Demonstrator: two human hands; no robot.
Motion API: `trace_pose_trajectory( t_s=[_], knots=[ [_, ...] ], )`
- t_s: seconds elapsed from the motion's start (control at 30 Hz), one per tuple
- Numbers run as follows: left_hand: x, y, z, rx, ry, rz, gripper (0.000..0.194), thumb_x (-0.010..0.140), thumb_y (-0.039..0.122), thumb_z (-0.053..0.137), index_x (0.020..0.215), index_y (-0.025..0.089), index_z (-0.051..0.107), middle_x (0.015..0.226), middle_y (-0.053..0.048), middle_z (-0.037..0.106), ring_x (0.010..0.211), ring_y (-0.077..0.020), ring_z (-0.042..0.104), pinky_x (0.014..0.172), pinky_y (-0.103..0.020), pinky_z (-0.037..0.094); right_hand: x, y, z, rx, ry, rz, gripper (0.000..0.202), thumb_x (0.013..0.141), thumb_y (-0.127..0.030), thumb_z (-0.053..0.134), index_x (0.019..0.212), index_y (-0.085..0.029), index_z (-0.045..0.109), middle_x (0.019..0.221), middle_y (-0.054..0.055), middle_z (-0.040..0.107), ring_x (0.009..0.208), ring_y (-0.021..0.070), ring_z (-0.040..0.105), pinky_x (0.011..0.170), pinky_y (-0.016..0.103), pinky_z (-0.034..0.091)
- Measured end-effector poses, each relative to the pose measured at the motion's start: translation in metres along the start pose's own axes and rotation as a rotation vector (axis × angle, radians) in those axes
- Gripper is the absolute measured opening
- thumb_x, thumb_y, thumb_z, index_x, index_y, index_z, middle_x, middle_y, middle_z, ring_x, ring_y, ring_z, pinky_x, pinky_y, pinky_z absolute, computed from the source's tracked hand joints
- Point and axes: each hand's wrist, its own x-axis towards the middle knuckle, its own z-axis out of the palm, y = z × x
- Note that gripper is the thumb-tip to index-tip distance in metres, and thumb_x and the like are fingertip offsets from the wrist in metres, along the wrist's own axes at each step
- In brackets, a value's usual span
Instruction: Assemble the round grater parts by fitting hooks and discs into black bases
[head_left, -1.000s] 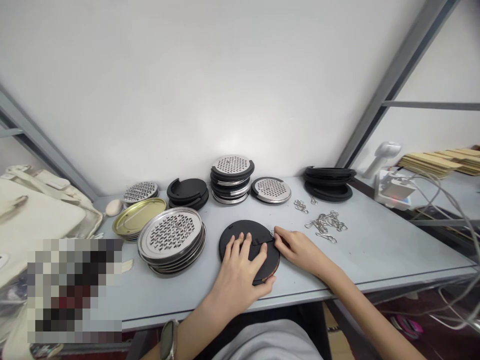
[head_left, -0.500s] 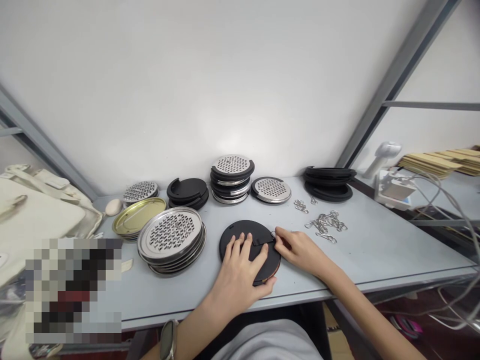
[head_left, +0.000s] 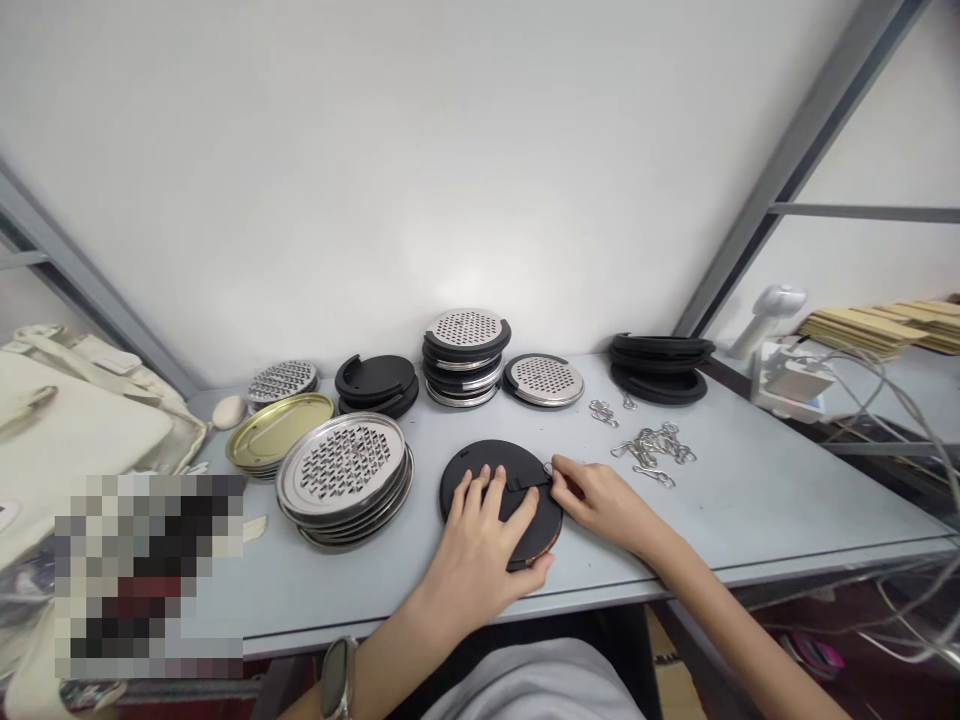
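A round black disc (head_left: 480, 462) lies on the table near its front edge, with a coppery rim showing at its lower right. My left hand (head_left: 487, 535) is spread over it, fingers apart and fingertips pressing on its top. At the disc's right edge, my right hand (head_left: 592, 495) pinches a small metal clip (head_left: 548, 467), only part of which shows. Several loose metal clips (head_left: 656, 445) lie to the right, beyond my right hand. On the left is a stack of silver grater discs (head_left: 349, 465).
Behind stand black holders (head_left: 377, 380), a stack of graters in black holders (head_left: 466, 330), a single one (head_left: 545, 380) and more black holders (head_left: 660, 370). Gold lids (head_left: 277, 432) sit at left beside a cream bag (head_left: 75, 420). A metal frame post (head_left: 795, 150) rises at right.
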Motion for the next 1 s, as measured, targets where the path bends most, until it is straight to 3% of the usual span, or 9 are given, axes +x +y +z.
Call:
trace_pose_trajectory(
  t_s=[0.37,1.0],
  knots=[
    [0.0000,-0.0001,-0.0007,-0.003,-0.010,-0.007,0.058,0.081,0.044,0.060,0.132,0.022,0.048,0.132,-0.018,0.047,0.124,-0.0362,0.042,0.101,-0.056,0.034,0.0013,0.0026,0.0016,-0.035,0.009,-0.002,0.026,0.095,-0.028,0.029,0.076,-0.022,0.045,0.054,-0.002,0.050,0.046,0.0149,0.047,0.051,0.026,0.027],
    [-0.0010,-0.0004,0.0011,0.010,-0.027,-0.009,0.058,0.083,0.047,0.055,0.135,0.021,0.046,0.133,-0.018,0.046,0.125,-0.0359,0.041,0.103,-0.056,0.031,0.0008,0.0001,-0.0007,0.012,0.000,0.026,0.024,0.091,-0.027,0.035,0.068,-0.022,0.040,0.049,-0.005,0.041,0.043,0.0112,0.036,0.049,0.023,0.026]
  ],
)
